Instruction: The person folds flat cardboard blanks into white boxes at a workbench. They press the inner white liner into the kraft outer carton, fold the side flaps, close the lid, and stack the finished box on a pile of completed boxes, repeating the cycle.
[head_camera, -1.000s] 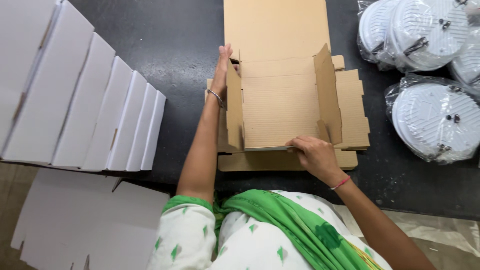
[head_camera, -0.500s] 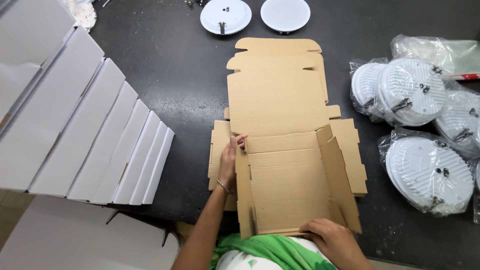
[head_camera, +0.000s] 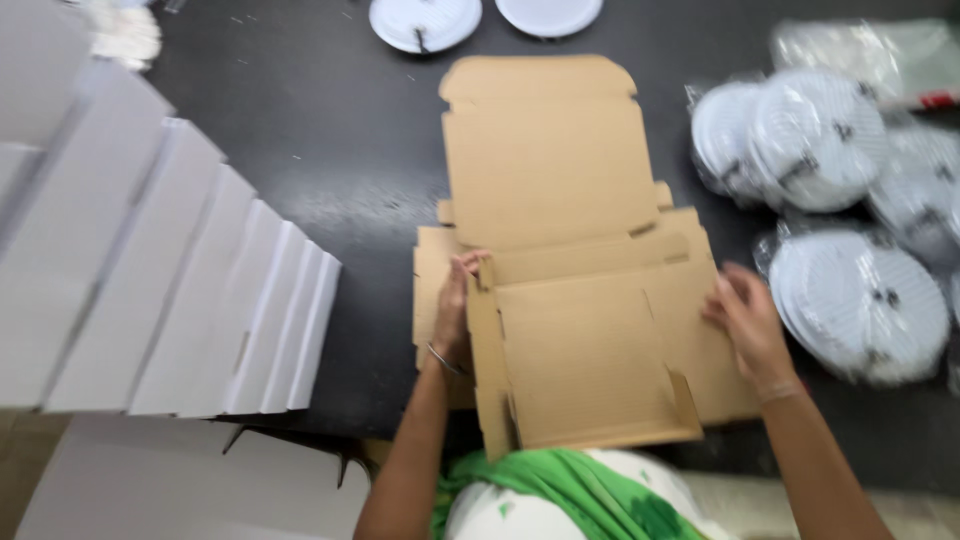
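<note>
A flat brown cardboard box blank lies on the black table, its lid panel stretched away from me. My left hand holds the left side wall of the box upright, fingers curled over its far corner. My right hand rests with fingers apart on the right side flap, which lies pressed down and outward. The near wall of the box stands low by my green and white garment.
A row of folded white boxes leans along the left, with flat white blanks below them. Bagged round white light fittings pile up on the right. Two unbagged round white fittings sit at the table's far edge.
The right side wall, upright before, now lies flat outward. My right hand moved from the near right corner to that right flap. The left hand stays on the left wall.
</note>
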